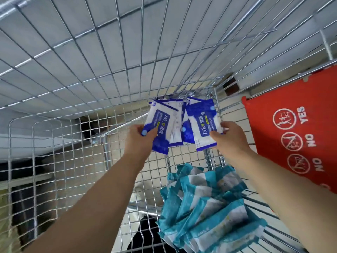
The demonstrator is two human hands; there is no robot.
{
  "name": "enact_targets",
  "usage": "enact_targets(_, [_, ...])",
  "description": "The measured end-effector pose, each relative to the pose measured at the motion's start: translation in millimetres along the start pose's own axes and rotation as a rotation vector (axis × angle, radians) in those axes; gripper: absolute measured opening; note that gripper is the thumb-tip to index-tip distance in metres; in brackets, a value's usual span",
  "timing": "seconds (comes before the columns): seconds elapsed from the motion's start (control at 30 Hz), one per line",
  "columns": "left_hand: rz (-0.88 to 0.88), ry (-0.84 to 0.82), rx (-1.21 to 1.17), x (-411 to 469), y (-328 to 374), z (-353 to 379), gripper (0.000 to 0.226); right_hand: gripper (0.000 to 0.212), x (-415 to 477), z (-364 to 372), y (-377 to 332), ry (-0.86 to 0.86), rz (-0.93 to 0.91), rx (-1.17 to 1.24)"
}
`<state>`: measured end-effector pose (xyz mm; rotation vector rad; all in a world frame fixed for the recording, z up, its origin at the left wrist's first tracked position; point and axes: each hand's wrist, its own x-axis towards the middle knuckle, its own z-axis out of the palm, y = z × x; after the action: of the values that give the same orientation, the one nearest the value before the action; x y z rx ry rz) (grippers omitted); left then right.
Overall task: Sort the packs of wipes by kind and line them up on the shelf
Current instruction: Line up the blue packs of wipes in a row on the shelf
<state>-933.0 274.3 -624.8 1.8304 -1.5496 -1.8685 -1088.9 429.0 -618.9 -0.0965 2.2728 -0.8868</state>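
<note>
Several dark blue and white wipe packs marked 75% stand bunched at the back of a wire shelf (113, 161). My left hand (140, 137) grips the leftmost blue pack (158, 123) by its lower edge. My right hand (231, 137) pinches the rightmost blue pack (202, 121) at its lower right corner. Between them more blue packs (176, 125) lean together. Closer to me, several teal and white wipe packs (206, 207) lie in an overlapping row on the same shelf, under my right forearm.
A wire grid shelf (91, 57) hangs overhead. A low wire divider (45, 161) stands on the left. On the right is a red plastic cart flap (295, 136) with YES and NO pictograms, inside a wire cart wall.
</note>
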Motion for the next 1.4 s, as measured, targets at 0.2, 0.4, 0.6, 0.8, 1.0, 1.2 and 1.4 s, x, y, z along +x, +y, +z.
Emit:
enact_targets(0.2, [0.059,0.101,0.232,22.1,10.8,13.2,0.039,0.013,8.6,12.7,1.9,0.052,-0.025,-0.050])
enact_targets(0.4, [0.042,-0.066,0.300,22.4,8.1,2.1,0.021,0.022,17.0,30.6,-5.6,0.065,0.023,0.029])
enact_targets(0.6, [0.037,-0.084,0.252,27.1,6.9,11.9,0.037,0.033,20.6,36.6,-8.3,0.072,0.058,0.086])
enact_targets(0.8, [-0.038,-0.069,0.123,24.7,-5.4,-27.5,0.041,0.034,21.5,38.0,-9.5,0.091,0.054,0.102])
enact_targets(1.0, [-0.065,-0.118,0.058,10.2,-6.9,-56.2,0.038,0.032,3.0,37.1,-26.6,0.133,-0.019,0.035])
enact_targets(1.2, [0.042,-0.201,0.006,-35.6,27.2,-74.4,0.021,0.021,-56.1,7.7,-68.4,0.119,-0.191,-0.157])
enact_targets(1.4, [0.155,-0.201,-0.014,-114.0,86.3,-124.2,0.018,0.018,-137.0,-28.9,-138.6,0.062,-0.392,-0.092])
